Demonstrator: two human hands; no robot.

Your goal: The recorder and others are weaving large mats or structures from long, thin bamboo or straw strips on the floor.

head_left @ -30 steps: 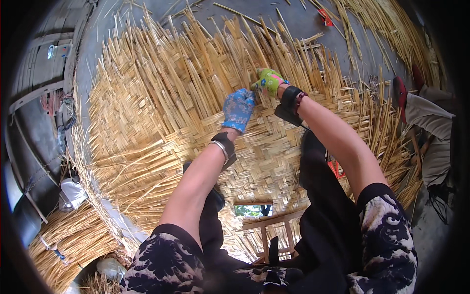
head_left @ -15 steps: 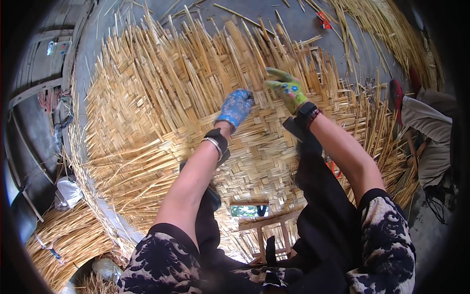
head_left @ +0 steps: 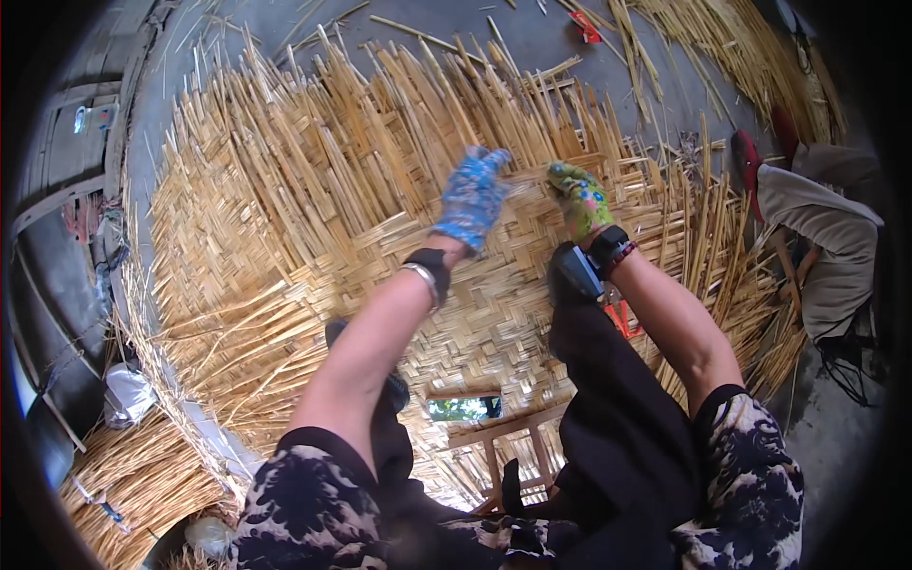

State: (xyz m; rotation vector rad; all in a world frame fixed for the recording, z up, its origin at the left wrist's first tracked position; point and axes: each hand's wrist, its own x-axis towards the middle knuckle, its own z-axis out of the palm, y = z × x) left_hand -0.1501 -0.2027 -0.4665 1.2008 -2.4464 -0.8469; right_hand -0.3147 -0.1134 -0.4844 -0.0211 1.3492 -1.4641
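Note:
A large woven reed mat (head_left: 494, 285) lies on the floor under both hands. Long loose reed ends fan out along its far edge. My left hand (head_left: 472, 198), in a blue flowered glove, is over the middle of the mat; motion smears its fingers. Close by on the right is my right hand (head_left: 580, 199), in a yellow-green flowered glove, its fingers curled in at the weave. A pale reed strip (head_left: 534, 175) runs crosswise between the hands, and the right fingers appear closed on its end.
Two bundles of loose reeds lie at the far right (head_left: 727, 47) and near left (head_left: 142, 465). A person's trousered leg (head_left: 825, 237) and red shoe (head_left: 746, 169) are beside the mat's right edge. A red packet (head_left: 584, 27) lies on the grey floor beyond. A wooden stool (head_left: 513, 432) stands below me.
My right hand has come down and its spread fingers have curled in. The left hand has shifted and its fingers have turned toward the far side. The whole view has moved slightly.

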